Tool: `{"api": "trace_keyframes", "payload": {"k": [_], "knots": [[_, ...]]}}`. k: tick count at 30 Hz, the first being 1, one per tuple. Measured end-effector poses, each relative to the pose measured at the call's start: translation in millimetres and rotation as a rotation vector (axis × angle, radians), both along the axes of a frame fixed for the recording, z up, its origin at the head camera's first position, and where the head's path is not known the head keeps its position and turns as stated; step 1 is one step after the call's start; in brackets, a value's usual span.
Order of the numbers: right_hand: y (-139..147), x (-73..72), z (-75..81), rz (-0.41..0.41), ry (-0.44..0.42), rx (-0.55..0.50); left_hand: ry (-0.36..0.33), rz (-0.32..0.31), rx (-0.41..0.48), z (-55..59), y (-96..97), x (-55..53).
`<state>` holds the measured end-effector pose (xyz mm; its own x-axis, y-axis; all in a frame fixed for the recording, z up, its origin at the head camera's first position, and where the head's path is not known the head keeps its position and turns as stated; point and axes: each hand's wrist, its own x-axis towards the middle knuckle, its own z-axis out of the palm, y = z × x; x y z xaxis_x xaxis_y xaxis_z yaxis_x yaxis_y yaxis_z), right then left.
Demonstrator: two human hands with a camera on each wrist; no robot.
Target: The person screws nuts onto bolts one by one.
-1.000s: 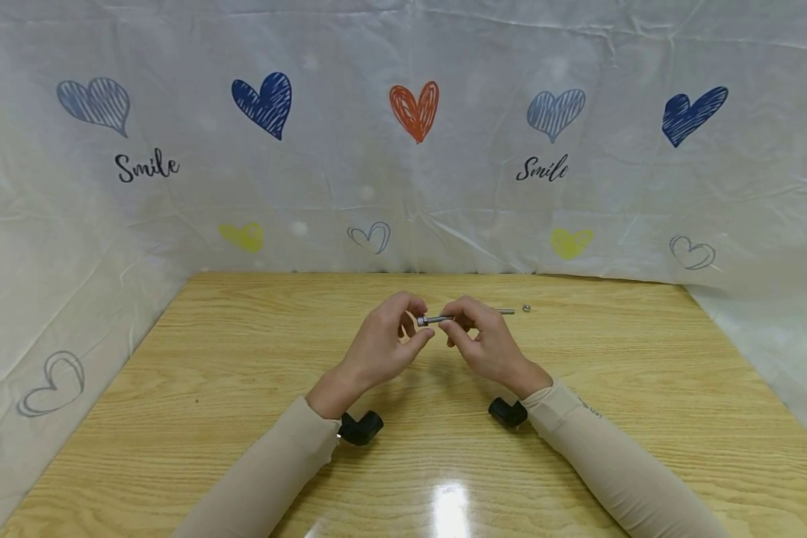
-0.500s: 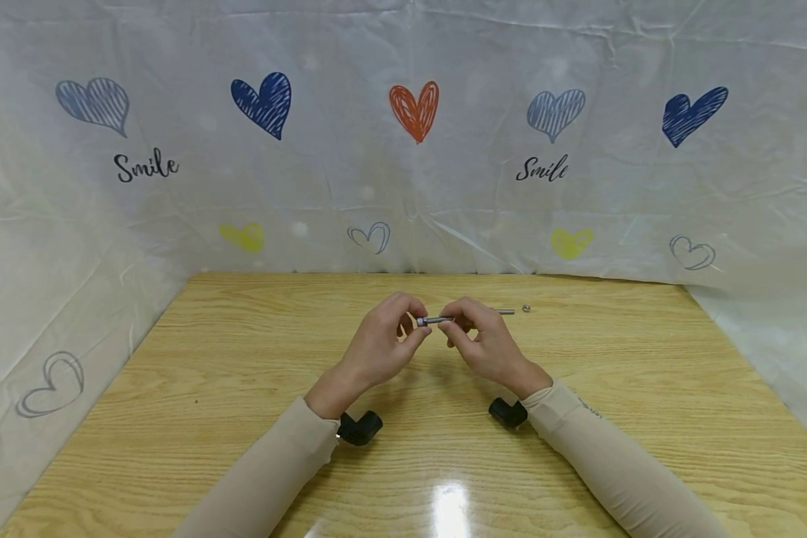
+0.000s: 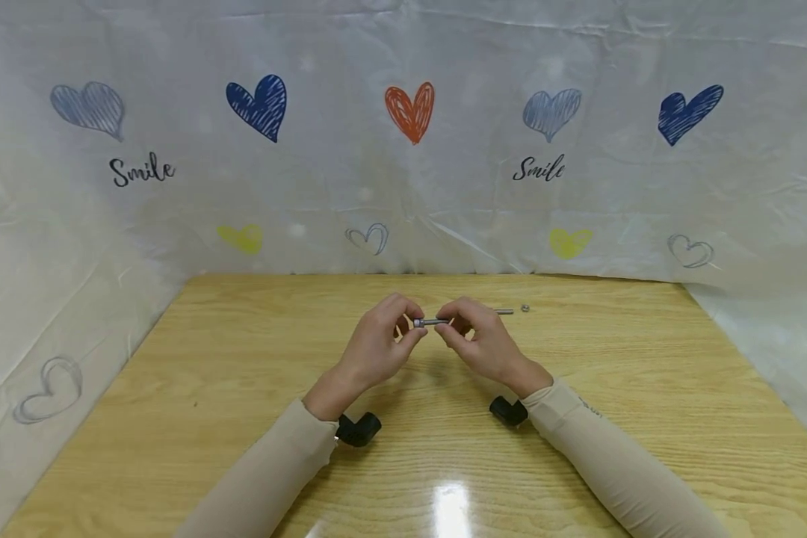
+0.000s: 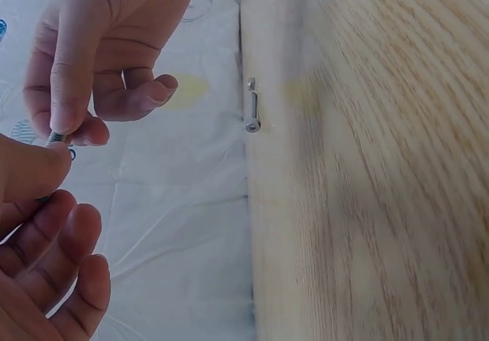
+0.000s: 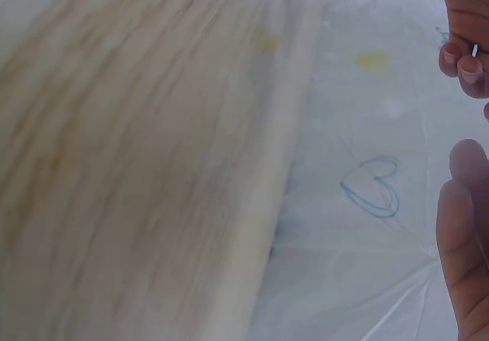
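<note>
A metal bolt (image 3: 432,322) is held level between both hands above the table. At its head end, my left hand (image 3: 379,340) pinches it with thumb and fingers. My right hand (image 3: 480,340) grips the shank near the other end. In the left wrist view, a short piece of thread (image 4: 56,138) shows between the two thumbs; the fingers cover the rest. Whether a nut sits on this bolt is too small to tell. The right wrist view catches only parts of both hands at its right edge.
Behind the right hand, a second bolt (image 3: 504,311) lies on the wooden table (image 3: 242,373), with a loose nut (image 3: 525,308) beside it. A white cloth backdrop (image 3: 471,194) printed with hearts hangs along the back and sides. Black wrist cameras (image 3: 359,430) sit under the wrists.
The left thumb and fingers have drawn in closer around the bolt's head end. The right hand keeps its grip on the shank. The head view has shifted slightly.
</note>
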<state>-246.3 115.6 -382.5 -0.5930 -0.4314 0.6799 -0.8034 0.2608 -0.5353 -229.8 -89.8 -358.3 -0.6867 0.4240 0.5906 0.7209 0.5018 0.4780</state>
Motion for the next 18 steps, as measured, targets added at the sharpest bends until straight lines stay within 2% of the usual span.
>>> {"api": "trace_keyframes", "payload": {"k": [3, 10, 18], "knots": [[-0.9, -1.3, -1.6, 0.001, -0.006, 0.029, -0.022, 0.007, -0.007, -3.5, -2.2, -1.0], [-2.7, -6.9, -3.0, 0.001, -0.052, 0.171, -0.091, 0.049, -0.075, -11.1, -9.7, -4.2], [-8.7, -21.2, 3.7, -0.001, -0.059, 0.231, -0.095, 0.083, -0.146, -7.7, -16.1, -17.3]]}}
